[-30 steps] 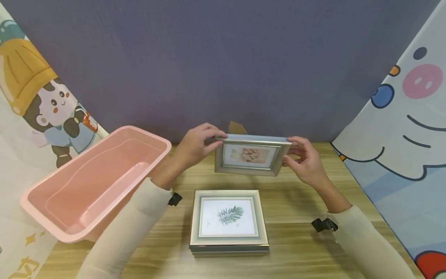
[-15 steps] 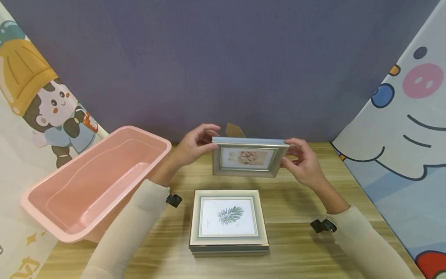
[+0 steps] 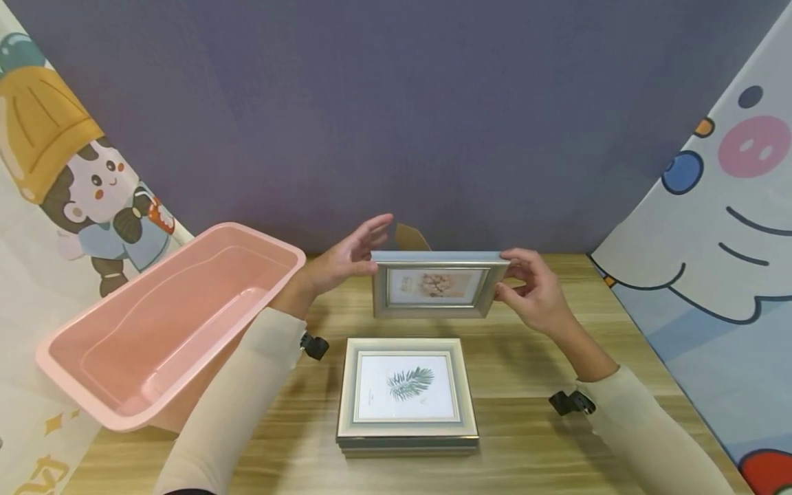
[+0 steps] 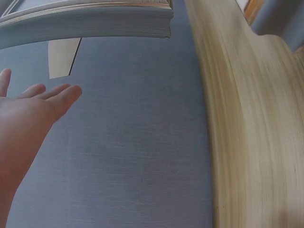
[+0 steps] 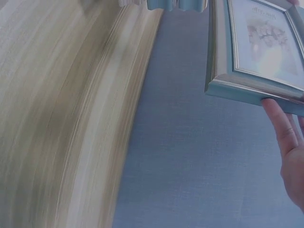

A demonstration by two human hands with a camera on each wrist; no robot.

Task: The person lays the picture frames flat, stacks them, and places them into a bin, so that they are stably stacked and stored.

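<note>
A silver-grey picture frame (image 3: 427, 312) with a floral print stands tilted up above the table in the head view. My right hand (image 3: 537, 292) grips its right edge, thumb in front. At its left edge is my left hand (image 3: 346, 256), fingers extended; the thumb touches or nearly touches the corner. In the left wrist view, the left fingers (image 4: 69, 95) lie apart from the frame (image 4: 90, 23). A tan flap (image 3: 411, 238) sticks out behind the frame. Nearer to me lies a stack of frames, the top frame (image 3: 405, 430) showing a green leaf print.
A pink plastic basin (image 3: 170, 323) stands at the left on the wood-grain table (image 3: 520, 426), beside my left forearm. A dark grey-blue panel (image 3: 396, 124) rises behind. Cartoon-printed panels (image 3: 687, 227) flank both sides.
The left hand has loosened from the frame's top left corner and spread its fingers. The held frame has shifted slightly left and down with the right hand. The stack and basin stay put.
</note>
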